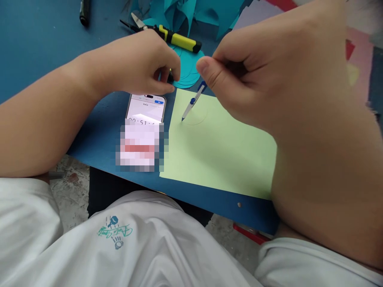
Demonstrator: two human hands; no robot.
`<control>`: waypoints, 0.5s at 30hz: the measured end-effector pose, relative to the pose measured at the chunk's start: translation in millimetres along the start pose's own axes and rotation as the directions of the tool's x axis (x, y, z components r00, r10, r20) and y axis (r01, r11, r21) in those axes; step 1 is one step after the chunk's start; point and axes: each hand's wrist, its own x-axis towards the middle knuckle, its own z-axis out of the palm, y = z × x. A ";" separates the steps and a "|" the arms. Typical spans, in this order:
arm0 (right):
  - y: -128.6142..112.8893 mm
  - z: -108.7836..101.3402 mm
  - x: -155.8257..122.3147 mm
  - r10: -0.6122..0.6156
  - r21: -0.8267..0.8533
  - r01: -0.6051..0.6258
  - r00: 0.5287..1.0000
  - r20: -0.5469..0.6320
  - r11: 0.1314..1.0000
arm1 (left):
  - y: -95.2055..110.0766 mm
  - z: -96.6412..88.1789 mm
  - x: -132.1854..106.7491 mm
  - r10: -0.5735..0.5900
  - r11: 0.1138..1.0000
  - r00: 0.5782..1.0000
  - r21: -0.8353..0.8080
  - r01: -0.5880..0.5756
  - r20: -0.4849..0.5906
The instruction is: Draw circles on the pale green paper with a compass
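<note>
My right hand [239, 71] is closed in a pinch of thumb and finger above a pale green sheet [221, 159]. From it slants a slim blue-and-white drawing compass [191, 104], its top hidden by the thumb. The compass's lower tip meets the sheet near the upper left corner, beside a faint curved line. My left hand [158, 65] hovers over the table, fingers loosely curled with thumb and forefinger apart. Just beyond it lie teal paper circles [188, 71] in a stack and black-and-yellow scissors [182, 42]; part of the scissors is behind my left hand.
A phone [146, 105] showing a timer lies left of the green sheet, its lower part pixelated. Teal paper scraps [218, 20] cover the back, with coloured sheets [360, 52] at right. A black marker [85, 12] lies far left. The blue table's front edge is close to my lap.
</note>
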 end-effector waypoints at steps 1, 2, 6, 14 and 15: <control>0.2 0.7 0.0 -0.024 -0.040 0.025 0.999 0.030 0.999 | -0.8 1.6 0.1 0.023 1.000 1.000 -0.006 -0.023 0.008; 0.6 1.7 0.3 -0.041 -0.079 0.045 0.998 0.055 0.996 | -1.6 3.1 0.1 0.040 0.999 0.999 -0.009 -0.040 0.021; 1.2 6.6 3.2 -0.040 -0.129 0.045 0.998 0.043 0.991 | -3.4 7.1 0.1 0.030 0.999 0.996 -0.026 -0.028 0.084; 0.8 11.9 5.9 0.002 -0.131 -0.002 1.000 0.002 0.991 | 7.6 10.3 2.8 -0.016 0.998 0.987 -0.065 0.027 0.160; 1.1 12.3 6.3 0.011 -0.136 -0.010 1.000 0.004 0.991 | 8.0 11.0 3.0 -0.018 0.997 0.988 -0.068 0.028 0.155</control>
